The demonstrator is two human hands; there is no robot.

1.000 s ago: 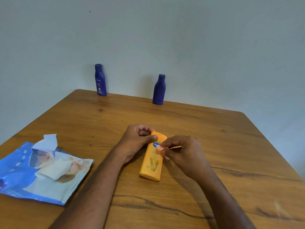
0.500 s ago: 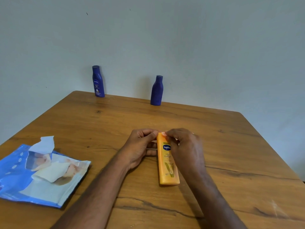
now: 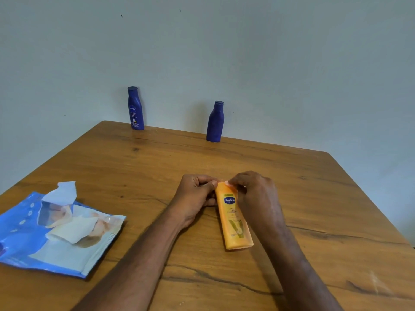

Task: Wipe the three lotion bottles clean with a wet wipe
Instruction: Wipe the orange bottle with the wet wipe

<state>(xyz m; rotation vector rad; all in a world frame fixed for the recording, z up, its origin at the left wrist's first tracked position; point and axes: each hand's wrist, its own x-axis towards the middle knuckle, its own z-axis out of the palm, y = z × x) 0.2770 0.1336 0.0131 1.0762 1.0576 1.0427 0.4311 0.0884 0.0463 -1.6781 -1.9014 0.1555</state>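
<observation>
An orange lotion bottle (image 3: 233, 218) lies flat on the wooden table (image 3: 314, 198), label up, its far end between my hands. My left hand (image 3: 195, 196) grips that end from the left, thumb on its top corner. My right hand (image 3: 253, 194) holds it from the right, fingers curled at the top edge. Two dark blue lotion bottles stand upright by the wall: one (image 3: 135, 108) with a white label at the back left, one (image 3: 215, 122) plain near the back middle. No wipe shows in either hand.
A blue wet wipe pack (image 3: 56, 234) lies at the left of the table, its flap peeled up and a white wipe sticking out of the opening. The table's far edge meets a pale wall.
The orange bottle has turned from slanting left to pointing nearly straight away from me. My right hand slid up from the label to the bottle's far end.
</observation>
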